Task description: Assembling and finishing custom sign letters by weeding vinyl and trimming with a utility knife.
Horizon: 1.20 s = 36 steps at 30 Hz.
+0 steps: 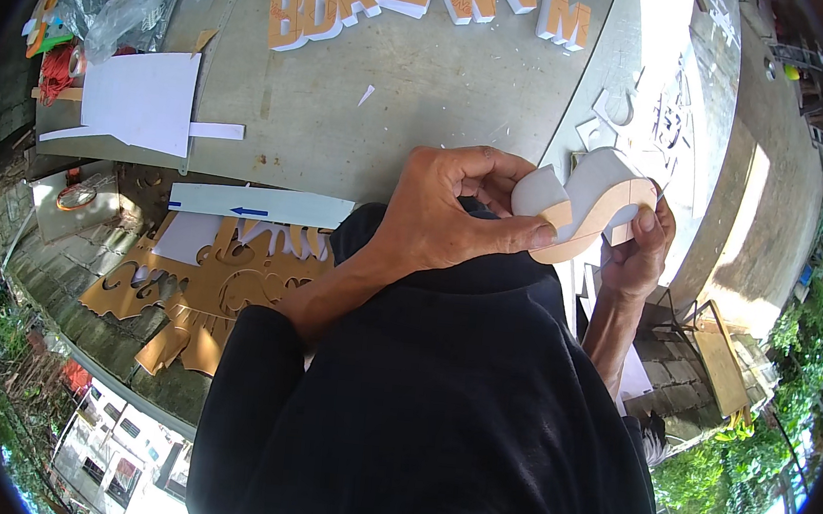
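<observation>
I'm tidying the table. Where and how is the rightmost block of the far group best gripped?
Probably pinch the block by opposite white sides, coming from the near side: it seems to lie brown face up, its sides look deep, and a gap parts it from the other blocks.

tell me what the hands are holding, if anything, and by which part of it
A curved, brown-faced letter block: the left hand grips its left end, the right hand its right-hand curve.
</observation>
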### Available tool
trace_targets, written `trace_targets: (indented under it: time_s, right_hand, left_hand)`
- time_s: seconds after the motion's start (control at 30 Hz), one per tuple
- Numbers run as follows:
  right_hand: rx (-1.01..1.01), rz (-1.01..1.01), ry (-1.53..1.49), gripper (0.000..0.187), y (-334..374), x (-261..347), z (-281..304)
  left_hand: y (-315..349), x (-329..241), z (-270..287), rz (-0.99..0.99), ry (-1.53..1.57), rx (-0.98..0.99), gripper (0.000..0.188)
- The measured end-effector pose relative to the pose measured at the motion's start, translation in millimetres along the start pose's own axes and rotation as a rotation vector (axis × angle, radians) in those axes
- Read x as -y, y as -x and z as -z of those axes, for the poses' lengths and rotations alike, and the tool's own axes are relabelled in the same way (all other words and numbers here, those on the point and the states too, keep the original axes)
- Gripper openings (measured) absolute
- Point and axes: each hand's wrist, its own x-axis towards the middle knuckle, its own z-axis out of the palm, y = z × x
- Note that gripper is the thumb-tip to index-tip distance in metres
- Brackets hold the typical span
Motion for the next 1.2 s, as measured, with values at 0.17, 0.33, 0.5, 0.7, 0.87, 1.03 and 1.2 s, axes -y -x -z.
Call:
trace_targets:
  time_s: [0.17,0.33,0.5,0.7,0.87,1.03,1.2]
  right_hand:
    - [-0.029,-0.092,0.078,0.055,-1,7,-9]
    - [-0.069,-0.074,0.295,0.052,-5,10,-26]
    - [-0.088,-0.069,0.288,0.049,-6,6,-25]
    - [-0.108,-0.068,0.273,0.047,-10,-1,-26]
    - [-0.086,-0.175,0.245,0.047,-21,-10,-26]
    - [-0.037,-0.285,0.271,0.049,-49,-52,-28]
    - [0.138,-0.358,0.396,0.042,-69,-72,-35]
  left_hand:
    - [-7,16,10,0.092,0.199,-0.004,0.047]
    - [-13,41,27,0.117,0.409,0.011,0.044]
    - [-15,39,26,0.109,0.383,0.019,0.043]
    - [-19,40,26,0.095,0.361,0.009,0.040]
    - [-25,52,29,0.119,0.310,-0.005,0.038]
    - [-39,87,37,0.385,0.367,-0.115,0.039]
    - [-43,116,54,0.365,0.270,-0.152,0.042]
